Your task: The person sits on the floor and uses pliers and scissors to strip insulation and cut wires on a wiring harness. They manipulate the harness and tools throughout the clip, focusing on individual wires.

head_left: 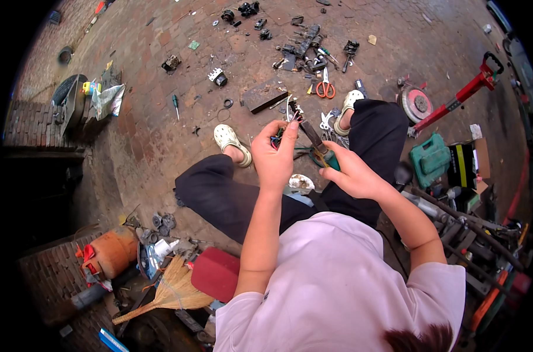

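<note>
My left hand (274,154) is raised in front of me, its fingers pinched around a small bundle of coloured wires (280,136). My right hand (349,172) grips the green handle of a pair of pliers (313,141). The dark jaws of the pliers point up and left toward the wire ends by my left fingertips. Both hands are held above my knees; I sit with dark trousers and pale clogs (231,142) on a brick floor.
Orange-handled scissors (325,88), a screwdriver (175,105), a dark flat plate (264,95) and several black metal parts lie ahead. A red jack handle (460,97) and green case (429,157) sit right. An orange gas cylinder (109,252), broom (166,293) and red stool (215,273) stand left.
</note>
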Motion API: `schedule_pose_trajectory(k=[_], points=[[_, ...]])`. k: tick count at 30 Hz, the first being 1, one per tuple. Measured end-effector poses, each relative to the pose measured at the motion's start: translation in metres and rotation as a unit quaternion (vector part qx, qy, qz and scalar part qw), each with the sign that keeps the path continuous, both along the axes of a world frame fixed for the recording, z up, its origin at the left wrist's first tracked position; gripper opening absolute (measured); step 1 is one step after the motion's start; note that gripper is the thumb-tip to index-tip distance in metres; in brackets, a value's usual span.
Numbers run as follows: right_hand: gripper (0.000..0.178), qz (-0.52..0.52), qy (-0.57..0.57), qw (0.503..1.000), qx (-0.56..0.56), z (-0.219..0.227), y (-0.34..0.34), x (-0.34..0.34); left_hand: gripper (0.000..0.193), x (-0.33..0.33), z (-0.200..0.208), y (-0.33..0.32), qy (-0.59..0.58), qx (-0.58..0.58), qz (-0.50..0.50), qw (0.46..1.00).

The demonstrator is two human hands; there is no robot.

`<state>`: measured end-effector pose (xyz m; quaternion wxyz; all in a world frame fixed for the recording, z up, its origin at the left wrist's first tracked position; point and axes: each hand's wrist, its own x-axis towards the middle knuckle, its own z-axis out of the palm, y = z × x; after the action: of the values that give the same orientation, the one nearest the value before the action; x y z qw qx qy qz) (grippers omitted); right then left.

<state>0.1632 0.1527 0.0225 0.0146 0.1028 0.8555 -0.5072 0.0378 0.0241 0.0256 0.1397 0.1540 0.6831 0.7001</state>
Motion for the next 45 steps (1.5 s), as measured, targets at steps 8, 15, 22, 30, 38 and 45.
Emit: schedule_pose_trajectory(k=[8, 15, 22, 30, 38, 45], points=[[0.045, -0.034, -0.019, 0.996, -0.074, 0.006, -0.008, -0.001, 0.023, -0.002, -0.001, -0.004, -0.066, 0.019, -0.016, 0.998], [0.023, 0.005, -0.055, 0.922, -0.383, 0.011, -0.019, 0.001, 0.019, -0.002, -0.003, -0.006, -0.175, 0.218, -0.093, 0.956], [0.036, -0.002, -0.061, 0.908, -0.414, 0.014, -0.012, -0.003, 0.022, -0.004, -0.013, 0.000, -0.207, 0.217, -0.073, 0.951], [0.042, 0.013, -0.068, 0.949, -0.308, 0.023, 0.005, 0.014, 0.023, 0.001, -0.013, 0.001, -0.090, 0.103, 0.018, 0.990], [0.040, 0.075, -0.098, 0.968, -0.217, 0.034, 0.011, 0.003, 0.022, 0.001, -0.005, -0.005, -0.007, 0.028, 0.000, 1.000], [0.049, 0.080, -0.107, 0.979, -0.157, 0.032, 0.015, 0.006, 0.026, 0.000, -0.004, -0.015, -0.080, 0.009, -0.058, 0.995]])
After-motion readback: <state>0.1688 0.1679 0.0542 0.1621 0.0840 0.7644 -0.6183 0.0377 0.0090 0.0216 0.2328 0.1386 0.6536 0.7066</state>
